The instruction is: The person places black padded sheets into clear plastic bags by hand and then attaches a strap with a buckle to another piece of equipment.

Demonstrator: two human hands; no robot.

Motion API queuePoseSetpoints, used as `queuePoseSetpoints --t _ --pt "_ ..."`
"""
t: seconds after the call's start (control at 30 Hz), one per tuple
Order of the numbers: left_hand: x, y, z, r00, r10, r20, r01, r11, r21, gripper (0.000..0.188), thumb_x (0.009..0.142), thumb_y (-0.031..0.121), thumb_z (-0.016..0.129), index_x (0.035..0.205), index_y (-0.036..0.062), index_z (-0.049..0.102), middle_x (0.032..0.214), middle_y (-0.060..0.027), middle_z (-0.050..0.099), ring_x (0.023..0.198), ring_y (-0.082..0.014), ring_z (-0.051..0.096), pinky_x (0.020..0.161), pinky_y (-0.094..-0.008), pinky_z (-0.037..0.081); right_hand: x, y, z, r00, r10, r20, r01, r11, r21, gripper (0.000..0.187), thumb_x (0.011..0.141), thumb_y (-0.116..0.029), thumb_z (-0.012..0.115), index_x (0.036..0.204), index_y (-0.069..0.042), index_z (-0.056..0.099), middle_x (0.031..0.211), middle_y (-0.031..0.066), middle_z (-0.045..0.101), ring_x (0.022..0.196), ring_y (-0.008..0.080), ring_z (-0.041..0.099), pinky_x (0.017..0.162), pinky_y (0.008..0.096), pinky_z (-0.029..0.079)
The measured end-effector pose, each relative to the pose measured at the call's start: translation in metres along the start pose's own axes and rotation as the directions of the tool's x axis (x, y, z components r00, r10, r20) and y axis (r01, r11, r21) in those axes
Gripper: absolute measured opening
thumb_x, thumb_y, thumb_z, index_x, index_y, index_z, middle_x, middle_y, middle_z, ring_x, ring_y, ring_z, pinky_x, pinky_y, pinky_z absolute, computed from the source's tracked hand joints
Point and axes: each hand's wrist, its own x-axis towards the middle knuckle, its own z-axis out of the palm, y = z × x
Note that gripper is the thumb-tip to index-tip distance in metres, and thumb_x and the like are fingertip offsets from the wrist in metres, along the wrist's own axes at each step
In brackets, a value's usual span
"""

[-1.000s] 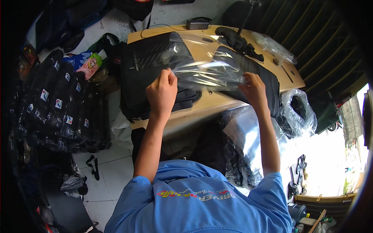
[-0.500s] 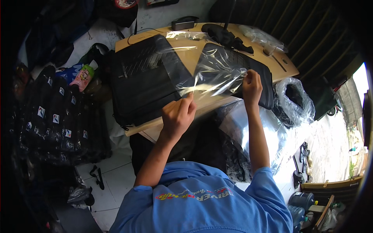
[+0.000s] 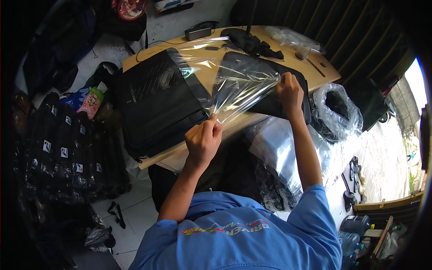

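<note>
A clear plastic bag (image 3: 243, 87) is stretched between my two hands above the table. My left hand (image 3: 203, 138) pinches its near left edge. With closed fingers, my right hand (image 3: 290, 92) grips the right corner, and creases run tight across the film. Left of the plastic lies a black bag (image 3: 159, 96) with a textured panel, flat on the table. Another black bag (image 3: 281, 103) lies to the right, partly under the clear film and my right hand.
The wooden table (image 3: 326, 74) carries a black adapter box (image 3: 198, 33), black straps (image 3: 245, 40) and a crumpled clear bag (image 3: 292, 39). Plastic-wrapped black goods (image 3: 74, 148) are stacked at left. Clear plastic sheets (image 3: 283, 144) hang at the near right. Water jugs (image 3: 353, 225) stand lower right.
The plastic is pulled tauter and its far end spreads higher over the table. My left hand has moved slightly down and left; my right hand stays at the corner. The view has shifted slightly.
</note>
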Motion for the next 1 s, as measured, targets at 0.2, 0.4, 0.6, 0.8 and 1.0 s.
queuePoseSetpoints --t 0.2,0.4,0.6,0.8,1.0 --pt "-0.001 0.006 0.005 1.000 -0.022 -0.002 0.022 0.998 -0.051 0.015 0.070 -0.011 0.063 0.078 -0.0005 0.056 0.048 -0.0052 0.045 0.039 -0.0160 0.049 0.039 -0.0278 0.036 0.006 -0.005 -0.007 0.950 0.195 0.243 -0.284 0.865 0.413 0.027 0.068 -0.009 0.063 0.094 -0.002 0.059 0.080 0.0134 0.063 0.073 0.0275 0.063 0.068 0.0355 0.049" --pt "0.000 0.012 0.008 1.000 -0.018 -0.014 0.016 0.993 -0.114 0.015 0.070 -0.011 0.063 0.079 -0.0007 0.057 0.048 -0.0050 0.045 0.039 -0.0162 0.049 0.039 -0.0273 0.037 0.001 0.001 0.006 0.907 0.331 0.259 -0.391 0.890 0.233 0.019 0.075 -0.013 0.059 0.091 -0.005 0.061 0.073 0.0121 0.065 0.072 0.0354 0.063 0.066 0.0415 0.048" --pt "-0.006 0.011 0.008 0.999 -0.038 0.009 0.039 0.995 -0.090 0.015 0.071 -0.010 0.064 0.078 0.0004 0.057 0.048 -0.0058 0.045 0.039 -0.0166 0.049 0.039 -0.0274 0.037 -0.003 -0.009 0.016 0.971 0.235 -0.044 -0.224 0.957 0.182 0.028 0.076 -0.007 0.053 0.104 -0.007 0.060 0.091 0.0199 0.063 0.084 0.0363 0.060 0.074 0.0408 0.048" --pt "-0.005 -0.006 0.013 0.992 -0.118 0.034 0.119 0.993 -0.013 0.014 0.072 -0.008 0.065 0.078 0.0003 0.055 0.050 -0.0076 0.049 0.042 -0.0183 0.053 0.041 -0.0289 0.040 0.004 0.026 0.003 0.673 0.237 0.701 -0.737 0.294 0.609 0.056 0.082 -0.009 0.046 0.137 -0.012 0.039 0.114 0.0231 0.056 0.088 0.0280 0.062 0.083 0.0343 0.049" --pt "-0.005 -0.004 0.020 0.988 -0.153 0.031 0.153 0.988 -0.026 0.014 0.072 -0.008 0.065 0.082 -0.0009 0.056 0.053 -0.0079 0.052 0.043 -0.0175 0.054 0.043 -0.0271 0.042 -0.001 0.017 -0.016 0.994 -0.105 0.033 0.093 0.960 0.265 0.059 0.079 0.004 0.050 0.136 -0.005 0.037 0.125 0.0212 0.052 0.104 0.0309 0.059 0.084 0.0358 0.050"
